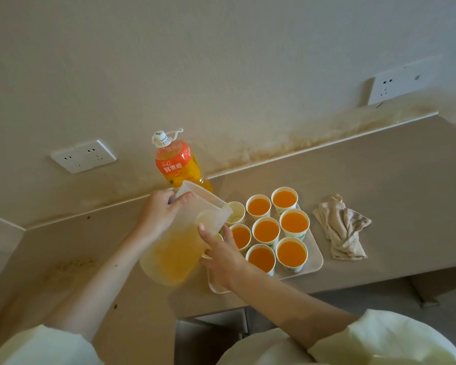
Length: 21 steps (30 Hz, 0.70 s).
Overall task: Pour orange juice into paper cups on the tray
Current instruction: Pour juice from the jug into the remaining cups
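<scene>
- Beige counter (379,180) against a stained wall, tray (317,255) of paper cups (291,252) (most filled).
- Left hand (159,210) grips the tilted pitcher (179,248), spout over an unfilled cup (236,212).
- Right hand (221,255), fingers loosely spread, steadies the pitcher's side.

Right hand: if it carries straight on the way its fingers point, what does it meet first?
The right hand points up-left, its fingertips already at the tilted pitcher wall. Straight on it would press into the pitcher first, though depth is hard to judge from this one view.
</scene>
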Each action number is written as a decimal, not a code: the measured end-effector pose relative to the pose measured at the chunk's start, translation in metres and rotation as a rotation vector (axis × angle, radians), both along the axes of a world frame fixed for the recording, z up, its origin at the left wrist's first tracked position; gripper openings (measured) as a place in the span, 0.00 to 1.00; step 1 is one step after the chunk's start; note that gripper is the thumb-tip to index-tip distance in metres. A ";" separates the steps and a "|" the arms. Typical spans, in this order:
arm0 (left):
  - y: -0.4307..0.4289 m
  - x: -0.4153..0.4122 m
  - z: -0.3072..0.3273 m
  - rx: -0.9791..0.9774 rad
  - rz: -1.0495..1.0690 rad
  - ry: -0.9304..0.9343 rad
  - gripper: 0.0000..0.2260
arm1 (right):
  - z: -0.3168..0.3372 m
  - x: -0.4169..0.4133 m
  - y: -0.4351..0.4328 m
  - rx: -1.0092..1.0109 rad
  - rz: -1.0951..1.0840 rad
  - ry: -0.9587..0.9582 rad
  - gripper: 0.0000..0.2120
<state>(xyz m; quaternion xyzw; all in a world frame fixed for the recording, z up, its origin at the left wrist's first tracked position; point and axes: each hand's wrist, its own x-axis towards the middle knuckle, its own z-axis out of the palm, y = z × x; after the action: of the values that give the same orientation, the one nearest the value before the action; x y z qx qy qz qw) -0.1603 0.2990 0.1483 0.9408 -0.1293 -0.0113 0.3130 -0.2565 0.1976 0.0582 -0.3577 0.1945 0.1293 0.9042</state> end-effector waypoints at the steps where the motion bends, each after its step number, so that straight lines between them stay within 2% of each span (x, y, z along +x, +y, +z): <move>1: 0.000 0.003 -0.001 0.014 0.000 0.001 0.22 | -0.001 0.002 0.001 -0.002 0.001 0.000 0.44; 9: 0.004 0.022 -0.013 0.044 -0.032 0.059 0.23 | -0.006 0.013 -0.001 0.019 0.023 0.040 0.37; 21: -0.002 0.028 -0.017 0.102 -0.054 0.061 0.24 | -0.014 0.018 -0.002 0.059 0.028 0.042 0.38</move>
<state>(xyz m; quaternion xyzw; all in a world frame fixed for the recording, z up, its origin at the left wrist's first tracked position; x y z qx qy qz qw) -0.1327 0.2968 0.1315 0.9509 -0.1444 -0.0552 0.2680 -0.2384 0.1956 0.0444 -0.3307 0.2045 0.1550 0.9082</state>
